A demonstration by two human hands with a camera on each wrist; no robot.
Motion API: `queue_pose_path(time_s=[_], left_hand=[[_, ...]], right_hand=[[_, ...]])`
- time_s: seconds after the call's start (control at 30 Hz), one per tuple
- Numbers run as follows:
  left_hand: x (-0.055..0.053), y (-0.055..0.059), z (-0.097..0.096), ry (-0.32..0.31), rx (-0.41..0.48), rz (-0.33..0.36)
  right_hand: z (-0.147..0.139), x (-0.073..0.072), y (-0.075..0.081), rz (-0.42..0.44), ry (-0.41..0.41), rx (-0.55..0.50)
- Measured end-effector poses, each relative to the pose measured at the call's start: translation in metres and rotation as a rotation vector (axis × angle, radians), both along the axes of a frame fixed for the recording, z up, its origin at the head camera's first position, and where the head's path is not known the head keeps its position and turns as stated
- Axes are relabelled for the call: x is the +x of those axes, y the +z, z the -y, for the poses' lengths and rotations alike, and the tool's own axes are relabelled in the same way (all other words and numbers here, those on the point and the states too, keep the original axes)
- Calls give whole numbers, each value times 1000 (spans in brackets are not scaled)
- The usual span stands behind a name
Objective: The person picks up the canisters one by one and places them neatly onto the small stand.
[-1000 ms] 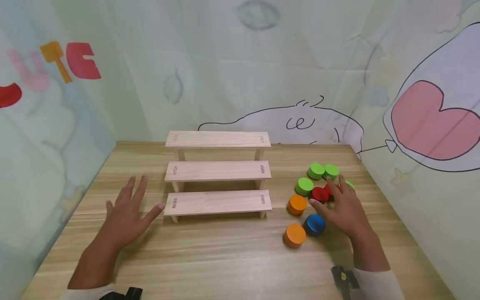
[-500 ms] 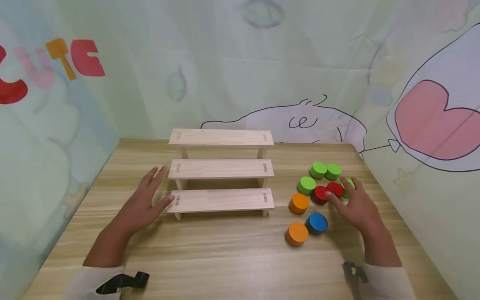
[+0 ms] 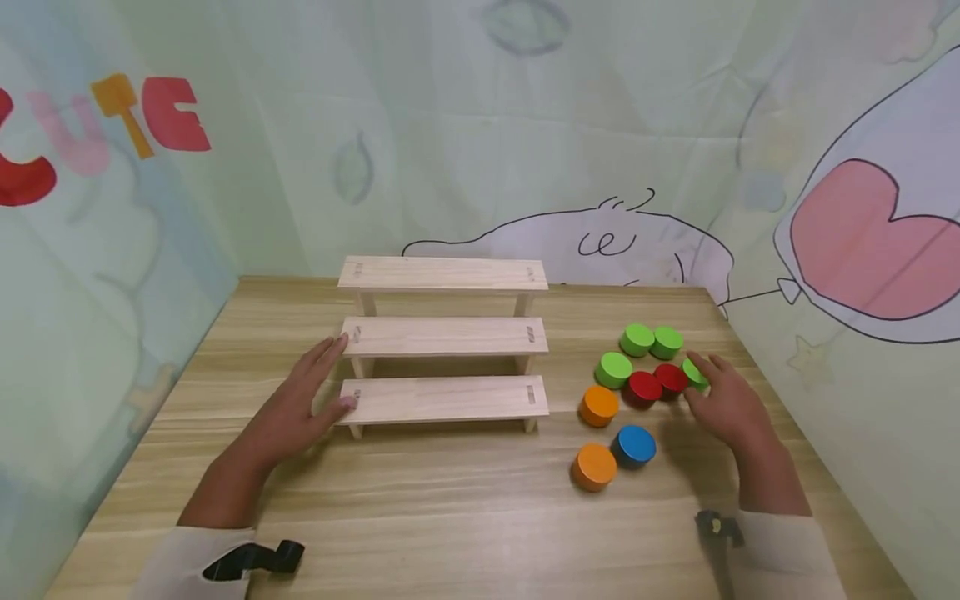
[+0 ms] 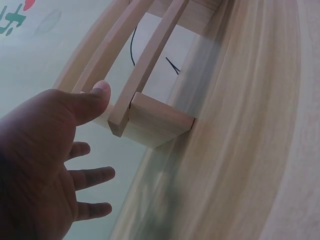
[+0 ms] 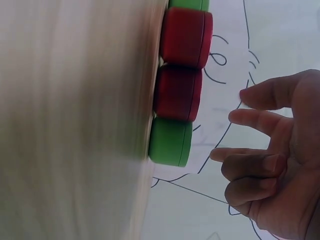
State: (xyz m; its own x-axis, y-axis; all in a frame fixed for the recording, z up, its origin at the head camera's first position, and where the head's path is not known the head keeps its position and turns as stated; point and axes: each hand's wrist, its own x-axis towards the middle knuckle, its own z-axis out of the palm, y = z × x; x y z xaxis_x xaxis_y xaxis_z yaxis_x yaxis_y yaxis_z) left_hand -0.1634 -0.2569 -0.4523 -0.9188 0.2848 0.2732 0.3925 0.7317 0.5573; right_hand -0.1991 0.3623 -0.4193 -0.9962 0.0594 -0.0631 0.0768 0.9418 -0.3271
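Right hand (image 3: 729, 404) had drifted outward, off the red discs (image 5: 177, 93) to the end green disc (image 5: 170, 141); left hand (image 3: 288, 417) had edged inward. Closest lay an orange disc (image 3: 595, 467), then a blue disc (image 3: 633, 447). Right hand, nearer the green disc, hovered grasping nothing; disc below and inward of its palm. Left hand, likewise unclenched, reached the left end (contact unclear) of the crosswise stepped stand (image 3: 446, 337).

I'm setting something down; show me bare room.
Bare: tabletop in front of the three-tier wooden stand, between left hand and orange cylinders; also the top tier. Crowded: red cylinders, green cylinders and blue cylinder by the right hand.
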Motion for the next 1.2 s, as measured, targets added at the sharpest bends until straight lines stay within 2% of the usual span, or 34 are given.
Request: queue_pose_path(time_s=[0.33,0.53,0.87,1.03,1.2], left_hand=[[-3,-5,-1,-39,43,-26],[-4,-8,0,-58,61,-28],[-3,-7,0,-56,81,97],[-3,-9,-1,-49,103,132],[-4,-10,-1,-79,140,152]], right_hand=[[-10,-5,-1,-18,23,5],[-19,-11,-4,24,26,4],[-31,-20,-6,103,18,-43],[-35,-20,-7,76,45,-32],[-37,-20,-8,52,63,-33]])
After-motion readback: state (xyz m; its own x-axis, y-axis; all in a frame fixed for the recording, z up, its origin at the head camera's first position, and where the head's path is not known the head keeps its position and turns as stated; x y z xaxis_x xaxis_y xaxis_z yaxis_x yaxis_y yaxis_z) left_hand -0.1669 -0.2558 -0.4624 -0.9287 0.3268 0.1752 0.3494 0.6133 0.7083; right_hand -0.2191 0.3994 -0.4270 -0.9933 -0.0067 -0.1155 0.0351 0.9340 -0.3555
